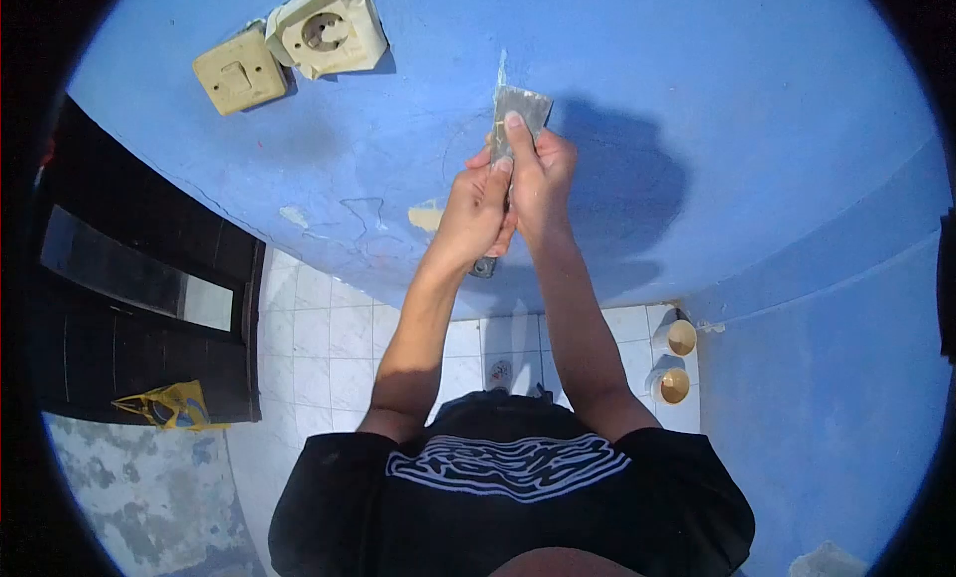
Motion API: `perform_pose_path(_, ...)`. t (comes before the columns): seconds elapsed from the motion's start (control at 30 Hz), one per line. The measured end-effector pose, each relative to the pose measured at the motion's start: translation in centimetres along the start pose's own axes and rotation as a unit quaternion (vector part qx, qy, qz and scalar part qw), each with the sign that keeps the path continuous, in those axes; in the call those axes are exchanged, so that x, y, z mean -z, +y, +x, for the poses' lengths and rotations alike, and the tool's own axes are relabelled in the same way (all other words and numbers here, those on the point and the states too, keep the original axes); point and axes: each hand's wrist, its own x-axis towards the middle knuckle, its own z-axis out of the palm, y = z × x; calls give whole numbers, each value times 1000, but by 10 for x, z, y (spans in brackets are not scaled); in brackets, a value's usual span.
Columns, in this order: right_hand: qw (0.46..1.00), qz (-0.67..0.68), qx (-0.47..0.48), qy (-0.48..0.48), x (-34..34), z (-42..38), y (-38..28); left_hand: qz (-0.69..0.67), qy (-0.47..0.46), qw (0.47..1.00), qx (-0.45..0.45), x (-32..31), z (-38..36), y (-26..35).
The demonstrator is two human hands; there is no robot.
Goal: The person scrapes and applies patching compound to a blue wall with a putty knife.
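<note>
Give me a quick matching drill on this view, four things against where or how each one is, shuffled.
1. Putty knife
2. Light switch
3. Two tubs
4. Plastic bag

A. On the white tiled floor
B. Yellow, near the dark door
C. Held by the left hand and right hand
D. Beside the power socket

Pairs: 1-C, 2-D, 3-A, 4-B

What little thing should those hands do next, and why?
Maybe the left hand and right hand, both gripping the scraper, should nudge it up a little, since its wide edge sits right by a pale streak on the blue wall.
</note>
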Motion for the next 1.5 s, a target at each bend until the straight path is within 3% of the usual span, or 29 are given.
perform_pose_path(1.0, 1000, -24, 8, 13, -3, 8, -6, -40, -15, 999, 18, 2, 0, 7)
perform_pose_path(1.1, 999, -30, 10, 3, -1, 22, -10, -64, -44, 997, -18, 0, 12, 26)
perform_pose_path(1.27, 1000, -2, 5, 19, -4, 2, -6, -50, -23, 998, 11, 6, -1, 3)
perform_pose_path(1.5, 1000, -3, 14, -4, -3, 6, -9, -88, -18, 995, 33, -2, 0, 16)
